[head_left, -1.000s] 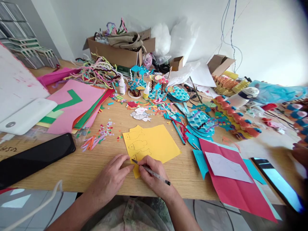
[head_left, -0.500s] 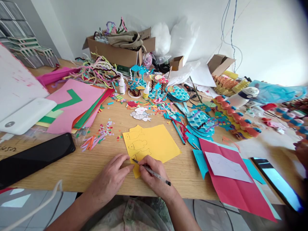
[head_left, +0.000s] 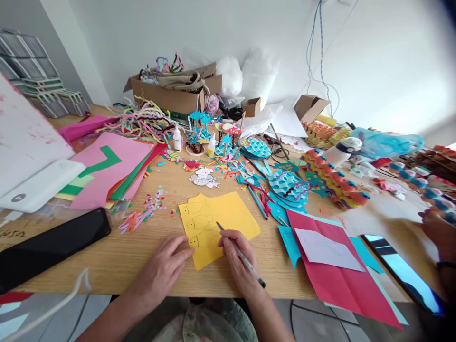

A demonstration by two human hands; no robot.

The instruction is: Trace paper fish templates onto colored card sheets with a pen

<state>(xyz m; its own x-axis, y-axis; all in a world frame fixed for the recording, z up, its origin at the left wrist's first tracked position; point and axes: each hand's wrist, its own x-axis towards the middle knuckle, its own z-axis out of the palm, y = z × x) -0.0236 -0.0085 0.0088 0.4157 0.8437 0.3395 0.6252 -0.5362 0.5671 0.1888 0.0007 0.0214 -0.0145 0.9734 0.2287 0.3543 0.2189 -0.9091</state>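
Head view: right hand (head_left: 239, 259) is gripping a grey-barrelled pen (head_left: 251, 268); left hand (head_left: 162, 263), fingers loosely curved, is touching yellow fish-drawn paper (head_left: 233, 213) lying before both hands' fingertips, probably light, creasable, best held by edges.

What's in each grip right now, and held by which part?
The right grip holds the pen by its lower barrel, near the tip. The left grip lies at the left edge of the yellow paper, nothing visibly held.
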